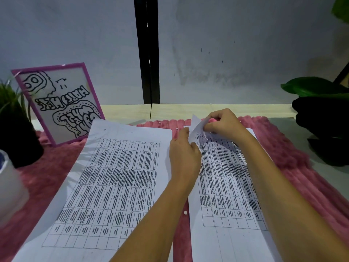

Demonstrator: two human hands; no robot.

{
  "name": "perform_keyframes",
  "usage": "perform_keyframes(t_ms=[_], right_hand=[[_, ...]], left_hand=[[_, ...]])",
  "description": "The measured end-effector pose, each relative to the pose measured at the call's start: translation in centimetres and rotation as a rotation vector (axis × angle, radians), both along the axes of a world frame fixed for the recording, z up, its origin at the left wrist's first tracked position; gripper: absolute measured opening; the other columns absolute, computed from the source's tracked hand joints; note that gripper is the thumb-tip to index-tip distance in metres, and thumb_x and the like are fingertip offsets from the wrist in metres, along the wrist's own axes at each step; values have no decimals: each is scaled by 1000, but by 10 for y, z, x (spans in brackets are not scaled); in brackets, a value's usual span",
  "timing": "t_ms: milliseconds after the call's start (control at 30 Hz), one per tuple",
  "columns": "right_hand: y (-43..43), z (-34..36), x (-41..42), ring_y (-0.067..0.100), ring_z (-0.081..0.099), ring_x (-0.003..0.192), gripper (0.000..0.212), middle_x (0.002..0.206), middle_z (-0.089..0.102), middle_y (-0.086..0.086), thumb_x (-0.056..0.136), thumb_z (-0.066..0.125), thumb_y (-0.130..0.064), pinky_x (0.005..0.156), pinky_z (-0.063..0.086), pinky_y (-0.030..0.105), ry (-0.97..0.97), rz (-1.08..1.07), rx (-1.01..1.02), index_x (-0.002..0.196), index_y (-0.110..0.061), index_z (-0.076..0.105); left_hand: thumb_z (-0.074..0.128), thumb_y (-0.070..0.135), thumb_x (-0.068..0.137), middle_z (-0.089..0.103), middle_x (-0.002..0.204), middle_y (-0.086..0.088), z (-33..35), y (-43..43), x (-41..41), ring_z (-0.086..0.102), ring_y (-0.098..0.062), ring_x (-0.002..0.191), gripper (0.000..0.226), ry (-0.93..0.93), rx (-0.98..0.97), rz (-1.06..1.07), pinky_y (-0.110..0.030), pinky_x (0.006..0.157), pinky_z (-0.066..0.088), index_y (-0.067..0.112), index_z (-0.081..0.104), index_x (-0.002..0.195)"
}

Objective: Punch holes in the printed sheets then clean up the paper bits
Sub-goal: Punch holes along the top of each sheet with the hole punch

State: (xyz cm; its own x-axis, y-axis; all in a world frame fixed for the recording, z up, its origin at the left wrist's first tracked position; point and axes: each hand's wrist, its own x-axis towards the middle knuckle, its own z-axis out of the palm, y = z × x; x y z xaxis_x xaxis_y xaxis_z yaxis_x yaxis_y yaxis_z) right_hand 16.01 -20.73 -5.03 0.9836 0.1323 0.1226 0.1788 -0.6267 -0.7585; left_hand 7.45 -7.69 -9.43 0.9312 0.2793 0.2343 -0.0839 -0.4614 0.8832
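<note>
My forearms are stretching out from the bottom edge over two printed sheets that are lying side by side on a fuzzy pink mat (302, 167). The left sheet (113, 186) is lying nearly flat, its far corner reaching in front of a purple-framed drawing (56, 103). My right hand (224, 123) is curling its fingers round the far left corner of the right sheet (226, 186), holding that corner up off the mat. Something pink is showing inside the curl, though I cannot tell what it is. My left hand (184, 154) is sitting just beside it, thumb and fingers pinching the same sheet's left edge. Small white paper bits (185, 212) are lying on the mat: one in the gap between the sheets beside my left forearm, two more beyond the left sheet's far edge. A dark potted plant (17, 133) and a white tub (7, 186) are standing at the far left, a broad-leaved plant (321, 120) at the right.
</note>
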Motion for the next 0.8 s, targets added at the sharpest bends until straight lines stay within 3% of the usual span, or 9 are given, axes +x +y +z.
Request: perform_keyframes(t_ms=[167, 300, 400, 467, 567, 633, 700, 767, 800], right_hand=[[1, 6, -3, 18, 55, 69, 11, 75, 63, 5, 77, 74, -8, 66, 46, 30, -32, -4, 56, 87, -13, 71], [-1, 14, -5, 16, 60, 81, 41, 103, 64, 7, 81, 75, -15, 75, 48, 31, -23, 19, 79, 122, -20, 67], [-6, 21, -9, 26, 63, 81, 47, 114, 65, 6, 84, 70, -14, 78, 54, 40, 35, 1, 11, 131, -20, 63], [-11, 27, -14, 22, 58, 73, 45, 112, 67, 5, 86, 66, -12, 70, 53, 33, 50, -21, -29, 130, -19, 63], [-7, 35, -23, 2, 54, 49, 34, 79, 61, -6, 89, 64, -10, 44, 39, 16, 85, -3, -3, 123, -16, 67], [-1, 37, -30, 7, 44, 39, 36, 67, 58, 1, 90, 64, -12, 37, 33, 19, 111, 28, 45, 126, -15, 66], [-5, 36, -33, 17, 51, 51, 49, 84, 64, 12, 88, 63, -11, 38, 36, 22, 120, -31, 139, 137, -16, 56], [-22, 38, -32, 18, 49, 57, 57, 105, 60, 15, 86, 61, -7, 41, 39, 25, 111, -293, 294, 141, -12, 48], [-34, 39, -32, 16, 47, 56, 49, 101, 60, 16, 84, 60, -6, 44, 39, 27, 126, -441, 334, 133, -7, 52]], left_hand=[[47, 13, 97, 61, 100, 8, 6, 0, -1, 63, -12, 80, 30, -17, -93, 1, -39, 71, 56, 18, 49, 127], [45, 10, 97, 66, 112, -2, 4, 5, 4, 64, -16, 85, 35, 26, -115, -23, -35, 72, 55, 14, 51, 131], [43, 8, 97, 66, 117, -2, 3, 7, 5, 64, -19, 94, 38, 33, -188, -33, -41, 83, 55, 20, 51, 132], [42, 8, 98, 63, 124, -2, 5, 9, 6, 62, -21, 106, 42, 24, -226, -36, -43, 91, 53, 21, 47, 138], [41, 13, 101, 51, 140, 3, 8, 10, 7, 51, -17, 123, 45, 34, -286, -80, -35, 103, 43, 20, 37, 145], [43, 16, 101, 47, 138, 8, 7, 9, 6, 50, -12, 116, 47, 47, -276, -128, -27, 95, 42, 22, 33, 147], [44, 10, 100, 47, 141, 4, 6, 9, 5, 55, -5, 105, 49, 21, -280, -152, -21, 85, 46, 23, 33, 146], [42, 4, 100, 44, 137, 10, 9, 11, 4, 54, 19, 86, 52, 17, -328, -159, 0, 68, 40, 21, 32, 148], [41, 3, 100, 46, 131, 10, 9, 12, 5, 51, 24, 77, 51, 23, -359, -162, 4, 61, 37, 19, 32, 148]])
